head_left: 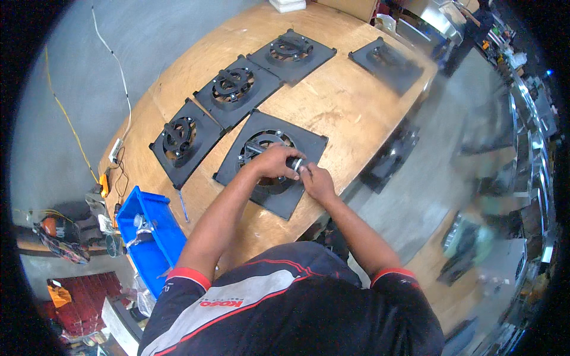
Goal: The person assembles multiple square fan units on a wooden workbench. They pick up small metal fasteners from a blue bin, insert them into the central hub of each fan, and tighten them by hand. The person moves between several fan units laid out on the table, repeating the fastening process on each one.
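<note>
The dark tool [294,164] with the silver ring is above the nearest black square panel [290,198], over the right side of its round opening. My left hand [275,161] is closed around this tool, and it hides part of the opening. The fingers of my right hand [318,181] are curled narrow at the ringed end; whether they grip it or only touch it, I cannot tell.

Around this panel, on the wooden table [350,113], lie other black panels: the left one [199,148], the middle one [261,89] and the far one [314,56] make a slanting row close behind it. One more, the far-right panel [404,74], lies well apart and looks blurred. A thin blue stick-like thing [183,206] lies between the left panel and the blue bin [163,216].

The bin is at my left, and inside it there is something pale [141,224], too small to identify.

Both my forearms reach forward and inward, so that my hands meet almost touching. My left wrist crosses over the near-left part of the panel.
</note>
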`<action>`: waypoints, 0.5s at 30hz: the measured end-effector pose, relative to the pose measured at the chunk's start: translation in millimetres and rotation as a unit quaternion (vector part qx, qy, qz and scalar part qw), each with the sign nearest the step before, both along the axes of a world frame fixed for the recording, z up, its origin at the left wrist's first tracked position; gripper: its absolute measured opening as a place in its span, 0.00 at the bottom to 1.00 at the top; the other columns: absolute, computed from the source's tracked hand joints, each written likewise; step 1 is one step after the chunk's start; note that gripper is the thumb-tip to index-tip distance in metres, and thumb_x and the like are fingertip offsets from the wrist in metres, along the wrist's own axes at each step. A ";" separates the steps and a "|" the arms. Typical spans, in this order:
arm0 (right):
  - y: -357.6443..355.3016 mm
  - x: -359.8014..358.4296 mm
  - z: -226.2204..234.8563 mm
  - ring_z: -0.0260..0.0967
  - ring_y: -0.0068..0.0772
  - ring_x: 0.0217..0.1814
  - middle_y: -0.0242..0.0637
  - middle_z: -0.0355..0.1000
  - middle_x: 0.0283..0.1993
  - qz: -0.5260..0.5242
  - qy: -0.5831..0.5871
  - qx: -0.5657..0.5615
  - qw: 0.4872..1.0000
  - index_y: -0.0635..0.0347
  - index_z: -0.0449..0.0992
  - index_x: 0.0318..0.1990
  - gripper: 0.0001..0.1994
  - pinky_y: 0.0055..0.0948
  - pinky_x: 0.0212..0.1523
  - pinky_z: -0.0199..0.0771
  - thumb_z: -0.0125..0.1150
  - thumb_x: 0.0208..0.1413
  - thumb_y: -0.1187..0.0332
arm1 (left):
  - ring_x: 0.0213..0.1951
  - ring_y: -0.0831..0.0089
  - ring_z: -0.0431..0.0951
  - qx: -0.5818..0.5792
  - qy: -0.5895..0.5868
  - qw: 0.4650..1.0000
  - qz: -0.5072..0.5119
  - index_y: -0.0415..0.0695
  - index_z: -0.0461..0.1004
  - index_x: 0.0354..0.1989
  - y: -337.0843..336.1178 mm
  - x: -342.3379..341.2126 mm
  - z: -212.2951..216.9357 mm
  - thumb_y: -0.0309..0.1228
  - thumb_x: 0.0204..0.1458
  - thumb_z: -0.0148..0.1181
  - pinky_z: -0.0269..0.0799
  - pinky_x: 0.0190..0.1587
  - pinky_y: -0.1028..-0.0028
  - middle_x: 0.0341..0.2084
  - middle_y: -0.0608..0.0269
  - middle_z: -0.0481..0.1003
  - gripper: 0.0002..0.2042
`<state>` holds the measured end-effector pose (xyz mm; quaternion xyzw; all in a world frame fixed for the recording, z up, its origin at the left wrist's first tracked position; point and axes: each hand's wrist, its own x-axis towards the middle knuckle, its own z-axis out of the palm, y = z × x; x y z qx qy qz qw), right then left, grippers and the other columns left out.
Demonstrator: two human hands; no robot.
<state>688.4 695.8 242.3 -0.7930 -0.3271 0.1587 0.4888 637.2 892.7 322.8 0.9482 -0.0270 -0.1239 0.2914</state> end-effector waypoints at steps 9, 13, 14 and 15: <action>2.9 -4.2 -3.7 0.69 0.28 0.21 0.37 0.74 0.24 -0.009 -0.006 0.018 1.000 0.66 0.76 0.36 0.23 0.28 0.25 0.70 0.45 0.70 0.53 | 0.59 0.50 0.71 -0.006 0.001 1.000 0.004 0.55 0.77 0.56 0.2 -6.6 0.5 0.45 0.35 0.76 0.56 0.68 0.56 0.52 0.58 0.79 0.33; 8.9 7.3 -23.5 0.69 0.27 0.23 0.37 0.74 0.26 -0.004 0.318 0.033 0.948 0.66 0.75 0.40 0.19 0.28 0.26 0.70 0.51 0.68 0.55 | 0.57 0.51 0.72 0.004 0.017 1.000 -0.003 0.54 0.77 0.56 -3.6 1.4 8.0 0.45 0.35 0.76 0.58 0.66 0.57 0.51 0.59 0.79 0.33; 10.9 6.8 -17.7 0.69 0.27 0.23 0.37 0.74 0.26 -0.009 0.382 0.024 0.924 0.66 0.75 0.40 0.18 0.28 0.26 0.70 0.52 0.67 0.56 | 0.57 0.51 0.72 0.000 0.016 1.000 0.001 0.55 0.77 0.56 -2.9 0.0 8.4 0.45 0.35 0.76 0.58 0.65 0.57 0.51 0.59 0.79 0.33; 11.3 4.7 -17.7 0.69 0.27 0.23 0.37 0.74 0.26 -0.026 0.280 0.041 0.959 0.66 0.74 0.39 0.18 0.27 0.26 0.70 0.52 0.67 0.56 | 0.57 0.51 0.72 -0.003 0.016 1.000 0.005 0.55 0.77 0.56 -2.3 -2.0 8.8 0.45 0.35 0.77 0.59 0.65 0.58 0.51 0.59 0.79 0.33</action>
